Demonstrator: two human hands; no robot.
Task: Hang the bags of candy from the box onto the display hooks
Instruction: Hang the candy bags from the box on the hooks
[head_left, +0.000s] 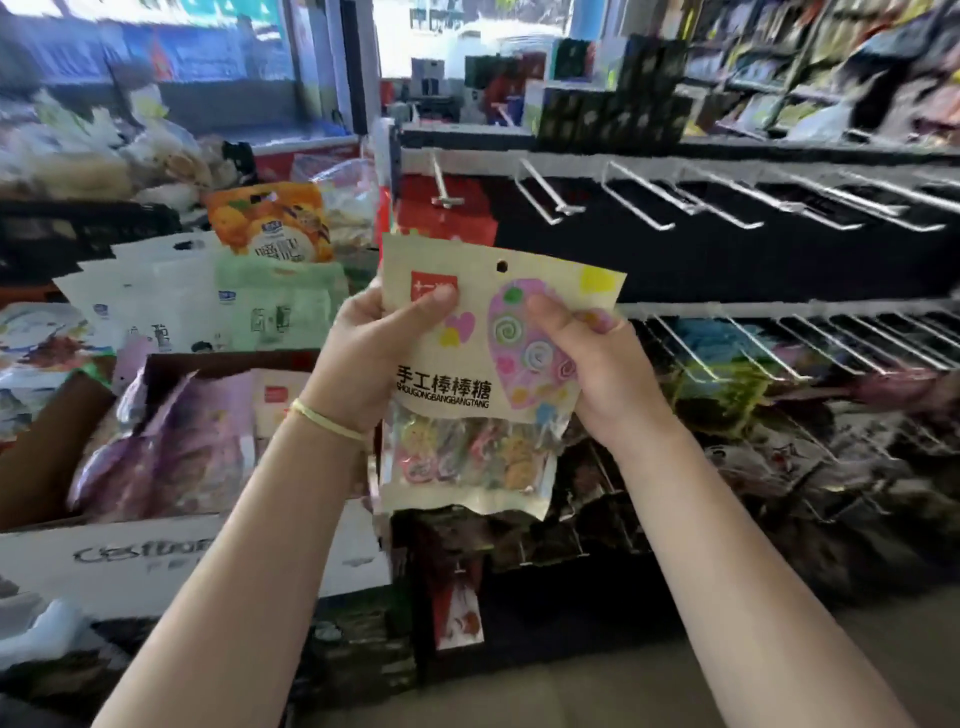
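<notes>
left hand (363, 358) | right hand (597, 364) | candy bag (483, 395) pinched between both grips, upright

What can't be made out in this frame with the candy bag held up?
- Head view: the candy bag is partly covered by the left hand and right hand.
- The box contents are blurred; the bag count is unclear.
- The upper hooks are streaked by motion blur.
- The lower rack's hanging goods are unreadable.

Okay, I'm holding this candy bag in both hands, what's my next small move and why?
Probably lift the beige lollipop bag, held by the left hand and right hand, toward an empty white wire hook up and to the right, lining up its round punch hole, which isn't threaded on anything yet.
</notes>
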